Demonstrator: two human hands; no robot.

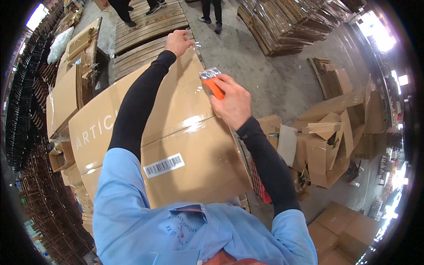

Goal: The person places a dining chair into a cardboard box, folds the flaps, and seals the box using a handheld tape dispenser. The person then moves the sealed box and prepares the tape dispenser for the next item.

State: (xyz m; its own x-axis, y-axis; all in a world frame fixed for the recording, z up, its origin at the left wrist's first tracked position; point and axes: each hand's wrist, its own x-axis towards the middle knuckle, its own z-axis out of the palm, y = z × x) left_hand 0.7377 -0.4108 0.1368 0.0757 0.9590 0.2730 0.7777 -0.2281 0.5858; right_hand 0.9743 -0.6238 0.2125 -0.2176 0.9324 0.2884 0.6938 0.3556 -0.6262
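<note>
A large brown cardboard box lies in front of me, with pale lettering, a white barcode label and shiny clear tape across its top. My left hand is at its far end, fingers bent and drawn together by the corner; small whitish bits show beside the fingertips, but what they pinch cannot be made out. Over the box's right edge, my right hand is closed around an orange-handled tool with a wide, shiny silvery head pointing away from me. The exact kind of tool is unclear.
Wooden pallets lie beyond the box, with people's legs near them. Wrapped flat cardboard is stacked at the far right. Opened cartons and a red crate stand to my right. Metal racks line the left.
</note>
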